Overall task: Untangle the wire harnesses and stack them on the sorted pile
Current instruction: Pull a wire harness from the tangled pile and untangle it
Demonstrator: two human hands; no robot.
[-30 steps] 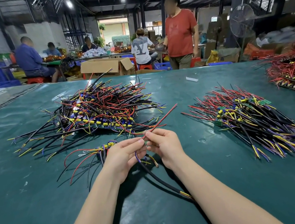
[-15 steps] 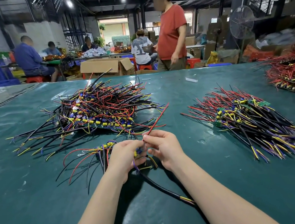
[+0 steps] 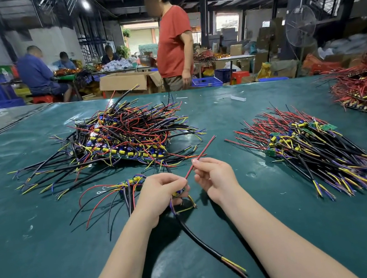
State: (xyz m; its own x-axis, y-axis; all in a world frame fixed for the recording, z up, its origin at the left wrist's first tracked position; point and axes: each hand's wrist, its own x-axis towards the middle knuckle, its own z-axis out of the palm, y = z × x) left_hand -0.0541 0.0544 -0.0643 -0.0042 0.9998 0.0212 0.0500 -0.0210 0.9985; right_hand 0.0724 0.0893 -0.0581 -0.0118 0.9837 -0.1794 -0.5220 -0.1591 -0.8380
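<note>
Now our left hand point(image 3: 161, 189) grips the harness point(image 3: 178, 193); our right hand point(image 3: 214, 178) pinches its red wire point(image 3: 200, 155); yanking could tear it loose.

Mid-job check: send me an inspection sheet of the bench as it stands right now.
Surface: green table cover, creased, carrying every pile.
Job's things: tangled pile at the far left; sorted pile to the right, wires roughly parallel; one harness in hand; a loose harness lies left of the left hand.
Clutter: white scrap near the far edge; red-wire pile at the far right.
Grips: left hand holds the harness; right hand pinches its red wire.
Cables: black cable runs back between the forearms.
Surroundings: person in a red shirt, cardboard box, fan, seated workers.
</note>
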